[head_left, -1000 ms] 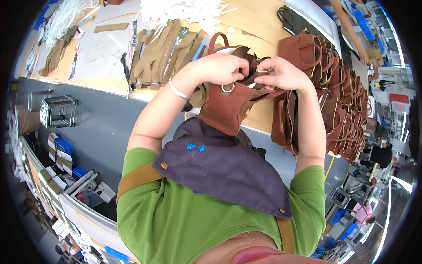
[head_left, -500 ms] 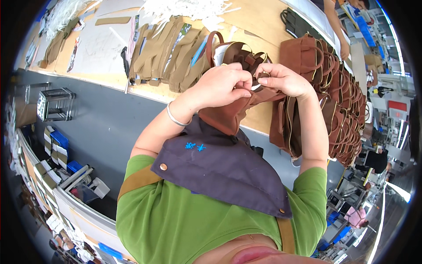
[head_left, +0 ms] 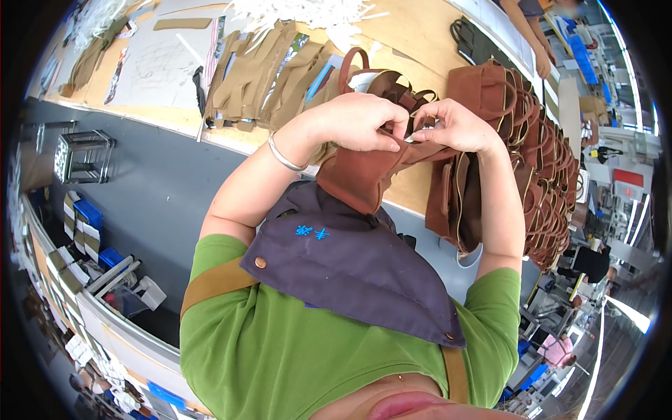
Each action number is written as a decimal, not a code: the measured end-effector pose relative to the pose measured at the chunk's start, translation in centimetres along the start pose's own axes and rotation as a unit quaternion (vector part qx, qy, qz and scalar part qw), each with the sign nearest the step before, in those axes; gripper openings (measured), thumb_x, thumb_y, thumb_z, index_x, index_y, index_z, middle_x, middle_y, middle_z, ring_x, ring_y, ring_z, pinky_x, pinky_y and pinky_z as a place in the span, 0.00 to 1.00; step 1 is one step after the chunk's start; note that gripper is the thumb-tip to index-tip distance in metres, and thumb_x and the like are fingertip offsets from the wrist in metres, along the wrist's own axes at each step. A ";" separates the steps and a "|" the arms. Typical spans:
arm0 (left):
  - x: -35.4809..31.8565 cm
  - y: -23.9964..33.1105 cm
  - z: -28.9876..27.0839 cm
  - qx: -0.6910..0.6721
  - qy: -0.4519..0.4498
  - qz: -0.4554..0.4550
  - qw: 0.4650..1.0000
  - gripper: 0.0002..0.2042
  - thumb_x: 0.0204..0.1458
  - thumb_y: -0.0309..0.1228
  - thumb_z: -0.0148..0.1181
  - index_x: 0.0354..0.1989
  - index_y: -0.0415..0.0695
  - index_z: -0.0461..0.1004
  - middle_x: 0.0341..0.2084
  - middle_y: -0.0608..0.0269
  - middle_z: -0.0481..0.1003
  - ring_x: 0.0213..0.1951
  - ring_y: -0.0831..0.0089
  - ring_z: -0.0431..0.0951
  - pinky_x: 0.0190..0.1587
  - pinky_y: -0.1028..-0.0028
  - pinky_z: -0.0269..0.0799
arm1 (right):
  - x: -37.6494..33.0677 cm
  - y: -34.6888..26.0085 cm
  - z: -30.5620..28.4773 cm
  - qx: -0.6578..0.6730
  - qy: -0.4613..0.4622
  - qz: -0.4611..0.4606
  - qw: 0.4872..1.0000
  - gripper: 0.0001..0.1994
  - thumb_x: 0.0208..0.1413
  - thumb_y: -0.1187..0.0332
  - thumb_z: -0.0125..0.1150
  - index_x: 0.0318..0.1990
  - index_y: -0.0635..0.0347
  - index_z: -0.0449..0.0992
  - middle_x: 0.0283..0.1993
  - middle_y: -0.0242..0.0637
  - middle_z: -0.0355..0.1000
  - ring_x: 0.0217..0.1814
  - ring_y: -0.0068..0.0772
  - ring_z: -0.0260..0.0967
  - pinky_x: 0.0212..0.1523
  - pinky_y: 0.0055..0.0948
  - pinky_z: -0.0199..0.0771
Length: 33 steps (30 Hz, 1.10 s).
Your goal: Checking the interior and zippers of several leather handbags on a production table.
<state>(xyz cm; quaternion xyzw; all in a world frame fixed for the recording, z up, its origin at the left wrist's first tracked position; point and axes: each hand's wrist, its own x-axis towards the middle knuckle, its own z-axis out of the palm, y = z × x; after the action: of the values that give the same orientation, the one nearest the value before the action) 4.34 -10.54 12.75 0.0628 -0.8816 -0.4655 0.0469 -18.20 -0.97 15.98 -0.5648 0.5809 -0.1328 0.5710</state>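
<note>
A reddish-brown handbag (head_left: 353,175) rests at the table's near edge, against my dark apron (head_left: 350,259). My left hand (head_left: 365,124) is closed in a pinch on the bag's upper edge, thumb and fingers curled together. Opposite it, my right hand (head_left: 453,127) pinches the same edge, its thumb and forefinger close to the left fingertips. Something small and white shows by the right fingertips; its kind I cannot make out. Behind my hands rise the bag's rounded handle (head_left: 353,66) and dark brown straps. My fingers partly hide the bag's opening.
Many similar brown handbags (head_left: 483,87) stand packed together on the right. Khaki fabric strips (head_left: 241,80) lie left of my hands, with white scraps (head_left: 301,17) behind. Another person's hand (head_left: 542,63) reaches over the far right of the table. A metal stool (head_left: 84,157) stands at left.
My right fingers have shifted slightly along the bag's edge, and the dark piece they pinched no longer shows. The left hand has turned a little, still pinching. The other person's arms have moved.
</note>
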 end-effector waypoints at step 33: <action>-1.1 1.8 3.8 0.004 0.207 -0.090 0.974 0.08 0.46 0.36 0.68 0.27 0.45 0.82 0.30 0.61 0.75 0.36 0.62 0.77 0.38 0.64 0.71 | -0.8 -0.9 0.5 -0.059 -0.002 -0.110 0.992 0.07 0.53 0.78 0.63 0.39 0.62 0.81 0.32 0.31 0.69 0.38 0.24 0.67 0.44 0.25 0.68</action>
<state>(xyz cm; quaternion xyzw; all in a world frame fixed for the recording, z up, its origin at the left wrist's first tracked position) 4.75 -6.32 12.08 0.2368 -0.8454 -0.4412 0.1861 -17.58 -0.44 16.96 -0.6582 0.5206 -0.1596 0.5199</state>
